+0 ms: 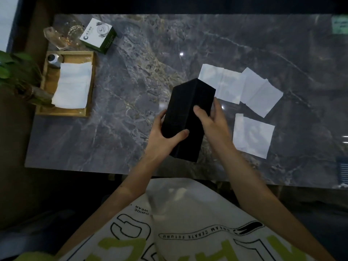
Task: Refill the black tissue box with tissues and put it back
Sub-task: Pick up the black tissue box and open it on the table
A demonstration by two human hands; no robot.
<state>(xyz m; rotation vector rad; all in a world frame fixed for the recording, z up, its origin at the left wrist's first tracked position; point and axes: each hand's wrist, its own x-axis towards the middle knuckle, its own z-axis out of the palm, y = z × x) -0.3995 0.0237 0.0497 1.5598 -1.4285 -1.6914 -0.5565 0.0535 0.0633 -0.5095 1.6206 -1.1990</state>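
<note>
The black tissue box (185, 110) is lifted above the marble table (131, 91), tilted with one end pointing away from me. My left hand (163, 136) grips its near left side, thumb across the front. My right hand (211, 119) holds its right side, thumb on the top face. Three white tissues lie flat on the table to the right: one behind the box (222, 81), one further right (261, 91), one nearer me (252, 136). The box's opening is not visible.
A wooden tray (47, 81) at the left holds a folded white cloth (73, 85) and a small metal object (53, 60). Behind it stand a green-and-white carton (98, 35) and glassware (64, 36). A plant (13, 72) sits at the far left edge.
</note>
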